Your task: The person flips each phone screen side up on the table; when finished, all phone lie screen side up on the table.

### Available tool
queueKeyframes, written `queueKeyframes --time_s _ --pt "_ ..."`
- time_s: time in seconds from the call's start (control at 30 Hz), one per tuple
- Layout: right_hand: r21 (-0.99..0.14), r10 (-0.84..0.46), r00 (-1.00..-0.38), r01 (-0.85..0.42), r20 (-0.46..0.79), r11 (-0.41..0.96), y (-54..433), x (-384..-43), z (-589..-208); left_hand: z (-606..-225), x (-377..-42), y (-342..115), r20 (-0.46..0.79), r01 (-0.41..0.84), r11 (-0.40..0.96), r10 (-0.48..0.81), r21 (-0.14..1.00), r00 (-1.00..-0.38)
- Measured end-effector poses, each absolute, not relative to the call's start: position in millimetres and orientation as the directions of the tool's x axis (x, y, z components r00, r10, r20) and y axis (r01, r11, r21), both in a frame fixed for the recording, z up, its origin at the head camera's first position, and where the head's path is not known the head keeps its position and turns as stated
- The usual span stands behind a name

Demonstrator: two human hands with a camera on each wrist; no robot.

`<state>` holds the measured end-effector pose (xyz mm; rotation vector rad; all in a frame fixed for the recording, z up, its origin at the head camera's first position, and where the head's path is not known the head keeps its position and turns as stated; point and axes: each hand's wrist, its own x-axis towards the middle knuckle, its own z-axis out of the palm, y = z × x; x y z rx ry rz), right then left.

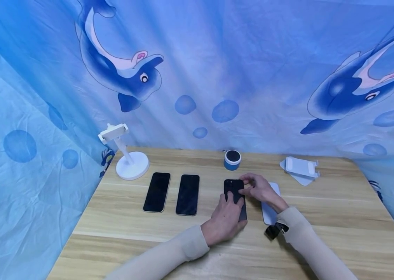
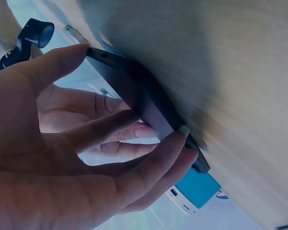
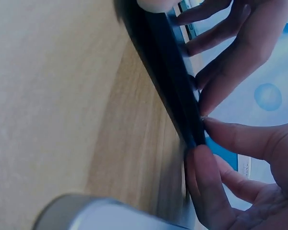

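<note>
A black smartphone (image 1: pixel 229 186) lies back side up near the middle of the table, camera lenses at its far end. My left hand (image 1: pixel 224 218) spreads over it, fingertips on its back and thumb at the near right corner. In the left wrist view, the thumb meets one end of the smartphone (image 2: pixel 151 96) while the fingers reach its long edge, and a shadow falls under it. From the right, my right hand (image 1: pixel 260 189) pinches the far right corner. The right wrist view has thumb and fingertips on the dark edge of the smartphone (image 3: pixel 165 72).
Two black-screened phones (image 1: pixel 156 192) lie to the left. Beneath my right forearm is a pale phone-shaped slab (image 1: pixel 269 213). A white phone stand (image 1: pixel 132 165) rises at back left, a blue speaker (image 1: pixel 232 160) at the back, and a folded white stand (image 1: pixel 300 167) at back right.
</note>
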<state>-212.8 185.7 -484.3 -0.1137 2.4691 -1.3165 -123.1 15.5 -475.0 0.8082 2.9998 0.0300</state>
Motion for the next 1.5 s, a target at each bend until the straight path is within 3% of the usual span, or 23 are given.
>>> queueKeyframes --time_s 0.4,0.87,1.5 --pt "-0.911 -0.31 -0.916 0.122 -0.257 0.395 193 -212 -483 -475 -129 5 0.006 0.457 0.841 0.476 0.29 -0.879" --pt "-0.948 -0.356 -0.904 0.136 -0.238 0.288 197 -210 -486 -476 -129 -5 -0.002 0.379 0.788 0.434 0.485 -0.901" --pt "-0.976 -0.424 -0.891 0.081 -0.163 0.204 193 -209 -488 -467 -130 -17 -0.015 0.321 0.751 0.402 0.577 -0.915"
